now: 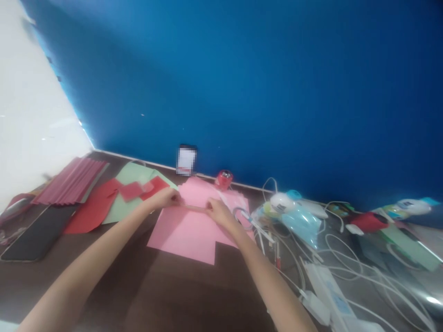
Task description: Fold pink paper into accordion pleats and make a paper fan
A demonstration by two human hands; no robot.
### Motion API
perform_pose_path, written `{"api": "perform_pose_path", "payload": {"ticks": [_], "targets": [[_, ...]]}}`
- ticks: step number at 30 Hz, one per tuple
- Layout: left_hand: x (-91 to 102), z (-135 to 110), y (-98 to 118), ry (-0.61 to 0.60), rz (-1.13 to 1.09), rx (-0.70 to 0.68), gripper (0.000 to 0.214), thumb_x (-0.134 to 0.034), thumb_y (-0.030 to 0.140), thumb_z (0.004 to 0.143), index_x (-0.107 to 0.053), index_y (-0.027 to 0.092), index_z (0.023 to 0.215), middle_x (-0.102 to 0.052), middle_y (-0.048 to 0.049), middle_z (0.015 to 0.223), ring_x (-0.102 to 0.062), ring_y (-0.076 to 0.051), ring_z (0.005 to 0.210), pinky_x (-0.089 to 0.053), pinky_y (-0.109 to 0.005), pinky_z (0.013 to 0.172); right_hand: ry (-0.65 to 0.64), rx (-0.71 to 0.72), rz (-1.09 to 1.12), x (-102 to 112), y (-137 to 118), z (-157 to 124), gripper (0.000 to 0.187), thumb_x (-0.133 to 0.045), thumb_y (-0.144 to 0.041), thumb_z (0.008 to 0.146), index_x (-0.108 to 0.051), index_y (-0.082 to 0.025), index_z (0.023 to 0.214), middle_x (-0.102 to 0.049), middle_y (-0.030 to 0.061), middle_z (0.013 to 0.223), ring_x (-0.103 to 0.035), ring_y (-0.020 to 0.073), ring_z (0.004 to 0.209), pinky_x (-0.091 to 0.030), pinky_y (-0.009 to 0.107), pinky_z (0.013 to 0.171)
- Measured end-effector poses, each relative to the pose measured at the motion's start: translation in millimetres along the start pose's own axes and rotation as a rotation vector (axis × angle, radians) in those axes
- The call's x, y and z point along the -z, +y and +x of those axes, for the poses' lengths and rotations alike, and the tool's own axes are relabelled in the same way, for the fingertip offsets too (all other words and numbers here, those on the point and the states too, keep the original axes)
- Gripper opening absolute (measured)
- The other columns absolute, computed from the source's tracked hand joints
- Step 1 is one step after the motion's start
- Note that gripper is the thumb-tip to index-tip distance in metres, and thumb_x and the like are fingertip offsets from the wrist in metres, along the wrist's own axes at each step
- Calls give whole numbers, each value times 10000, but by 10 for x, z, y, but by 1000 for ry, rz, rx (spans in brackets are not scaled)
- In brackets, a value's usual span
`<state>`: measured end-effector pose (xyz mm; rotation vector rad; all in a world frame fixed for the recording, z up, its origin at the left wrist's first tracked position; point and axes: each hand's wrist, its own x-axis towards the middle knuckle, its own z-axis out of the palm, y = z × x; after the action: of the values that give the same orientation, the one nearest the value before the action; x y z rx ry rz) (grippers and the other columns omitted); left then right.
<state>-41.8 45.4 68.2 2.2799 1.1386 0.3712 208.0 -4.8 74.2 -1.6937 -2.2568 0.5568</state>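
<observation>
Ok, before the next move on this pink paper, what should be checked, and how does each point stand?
1. Both the left hand and right hand touching the pink paper: ok.
2. Near part of the paper flat on the table: ok.
3. The crease between the hands aligned: cannot tell, blurred.
4. The phone clear of the paper: ok.
5. The white cables clear of the paper's right edge: cannot tell.

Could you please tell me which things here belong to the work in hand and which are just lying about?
In hand: pink paper, pinched along a fold by the left hand and the right hand.

Lying about: red paper pieces, green sheet, pleated maroon paper, flat black device, white cables.
</observation>
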Motion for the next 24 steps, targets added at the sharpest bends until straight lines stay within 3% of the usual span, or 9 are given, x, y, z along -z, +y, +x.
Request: {"api": "perform_pose_path", "payload": {"ticks": [4, 10, 16, 21, 24], "targets": [[37, -72, 89, 6, -6, 26, 120, -550, 252, 695, -602, 160, 635, -610, -11, 618, -522, -132, 576, -340, -218, 521, 59, 43, 47, 71, -32, -62, 312, -520, -73, 735, -618, -173, 1014, -646, 52, 899, -569, 157, 819, -397, 255, 729], [97, -109, 199, 24, -43, 42, 130, -608, 276, 674, -612, 149, 645, -618, -12, 614, -542, -141, 585, -366, -222, 521, 127, 162, 106, 160, -69, -140, 219, -538, -11, 715, -700, -156, 745, -671, 63, 780, -592, 172, 771, -438, 294, 749], [40, -141, 211, 0, -192, -19, 380, -623, 442, 697, -675, 153, 938, -686, -84, 934, -609, -198, 792, -450, -279, 697, 179, 98, 191, 143, -35, -181, 211, -561, -25, 709, -705, -177, 737, -682, 50, 787, -606, 168, 764, -456, 287, 724], [-21, -170, 228, 26, -192, -39, 324, -550, 420, 775, -708, 157, 880, -704, -67, 862, -608, -184, 723, -440, -254, 649, 83, 83, 152, 209, -62, -232, 149, -575, -72, 720, -689, -162, 752, -669, 56, 807, -597, 170, 776, -441, 271, 711], [-42, -181, 261, 64, -133, -49, 308, -535, 395, 797, -713, 158, 880, -706, -73, 861, -612, -177, 720, -432, -240, 653, 29, 119, 12, 254, -196, -268, 132, -643, -220, 726, -672, -171, 845, -655, 67, 866, -578, 195, 836, -424, 287, 717]]}}
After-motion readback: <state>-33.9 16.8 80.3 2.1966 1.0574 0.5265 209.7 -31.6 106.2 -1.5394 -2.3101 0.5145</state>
